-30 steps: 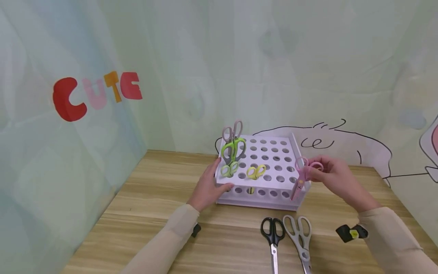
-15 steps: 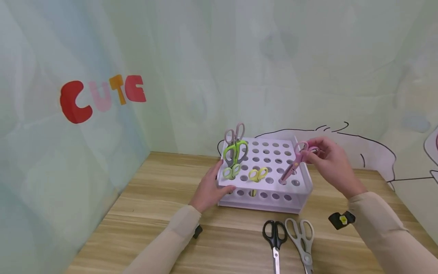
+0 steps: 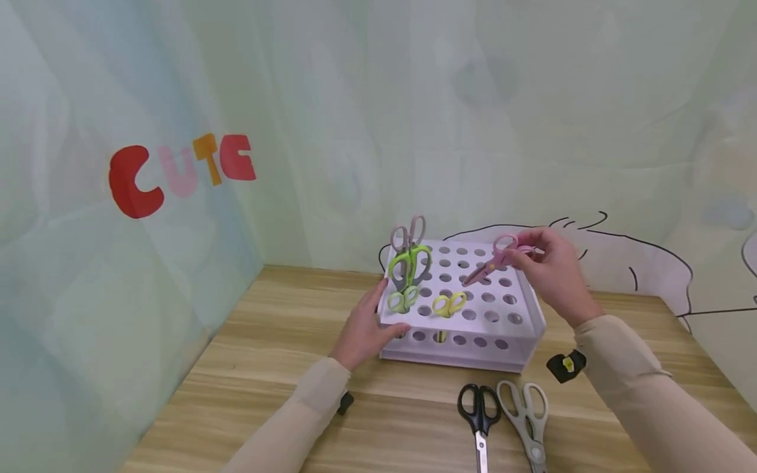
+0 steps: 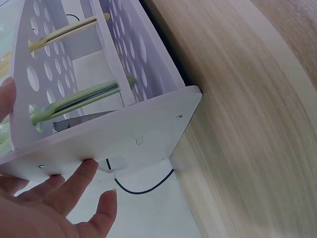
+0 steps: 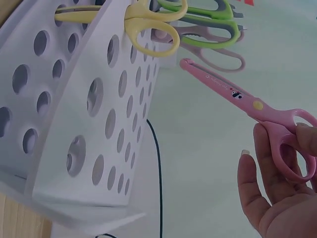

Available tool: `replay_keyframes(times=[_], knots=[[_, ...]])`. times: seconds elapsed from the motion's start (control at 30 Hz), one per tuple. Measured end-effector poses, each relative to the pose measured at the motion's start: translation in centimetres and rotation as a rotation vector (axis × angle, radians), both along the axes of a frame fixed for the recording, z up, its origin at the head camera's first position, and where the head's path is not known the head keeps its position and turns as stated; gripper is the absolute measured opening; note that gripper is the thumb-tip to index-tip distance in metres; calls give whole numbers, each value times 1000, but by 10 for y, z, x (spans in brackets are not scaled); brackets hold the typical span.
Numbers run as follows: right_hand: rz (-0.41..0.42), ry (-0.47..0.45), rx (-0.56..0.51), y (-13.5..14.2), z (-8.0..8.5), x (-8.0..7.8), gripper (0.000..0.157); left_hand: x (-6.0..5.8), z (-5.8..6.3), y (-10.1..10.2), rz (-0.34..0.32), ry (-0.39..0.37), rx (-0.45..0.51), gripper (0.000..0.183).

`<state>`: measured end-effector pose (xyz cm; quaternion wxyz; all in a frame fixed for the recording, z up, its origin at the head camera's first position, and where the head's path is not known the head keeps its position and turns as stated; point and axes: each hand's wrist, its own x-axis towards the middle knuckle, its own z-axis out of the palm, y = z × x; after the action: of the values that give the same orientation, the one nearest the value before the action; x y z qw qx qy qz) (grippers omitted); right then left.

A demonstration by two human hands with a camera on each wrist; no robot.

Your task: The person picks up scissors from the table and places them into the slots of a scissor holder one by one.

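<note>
At the left front corner of a white perforated rack [image 3: 455,363], my left hand [image 3: 361,335] holds its side, thumb over the front edge and fingers against the side panel [image 4: 143,129]. My right hand [image 3: 556,269] pinches pink scissors [image 5: 242,101] by the handles, blades slanting down to the left above the rack's top plate. Small yellow scissors [image 3: 440,307] and pale green scissors [image 3: 396,303] stand in front-row holes. Behind the pale green pair stand bright green scissors [image 5: 218,42] and a greyish-pink pair [image 3: 399,238], handles up.
Black-handled scissors [image 3: 478,420] and grey scissors [image 3: 528,426] lie on the wooden table [image 3: 266,381] in front of the rack. A wall sheet [image 3: 331,131] with coloured letters [image 3: 124,180] and line drawings rises behind and to the left.
My right hand has carried the pink scissors left and up, from the rack's front right corner to over its top plate, tilting the blades further sideways. The left hand stays on the rack.
</note>
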<state>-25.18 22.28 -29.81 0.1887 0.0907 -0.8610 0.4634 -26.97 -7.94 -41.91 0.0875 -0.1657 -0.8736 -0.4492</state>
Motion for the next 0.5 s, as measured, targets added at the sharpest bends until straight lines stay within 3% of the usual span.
replay_keyframes(times=[0.5], knots=[[39, -7, -5, -28, -18, -31, 20, 2, -2, -2, -4, -2, 16, 99]])
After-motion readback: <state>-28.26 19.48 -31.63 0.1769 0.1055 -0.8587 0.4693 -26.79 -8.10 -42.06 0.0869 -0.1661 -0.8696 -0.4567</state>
